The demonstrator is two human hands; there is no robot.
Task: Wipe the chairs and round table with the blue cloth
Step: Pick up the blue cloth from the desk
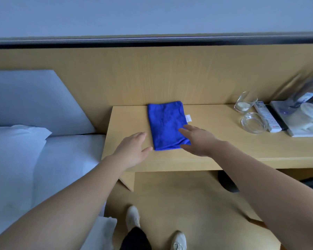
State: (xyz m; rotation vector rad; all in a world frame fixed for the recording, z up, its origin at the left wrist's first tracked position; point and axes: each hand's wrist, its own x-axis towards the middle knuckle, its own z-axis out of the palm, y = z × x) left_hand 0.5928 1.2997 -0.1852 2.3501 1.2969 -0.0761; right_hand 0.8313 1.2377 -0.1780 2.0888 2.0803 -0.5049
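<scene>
The folded cloth [167, 125] lies flat on the tabletop [215, 141]. The right hand [200, 140] covers its near right corner, fingers spread, gripping nothing; the left hand [134, 150] hovers just beside it, open and empty.

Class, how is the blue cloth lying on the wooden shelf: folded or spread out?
Folded. The blue cloth lies as a compact, flat rectangle with neat edges, its white tag at the right side, on the wooden shelf.
</scene>
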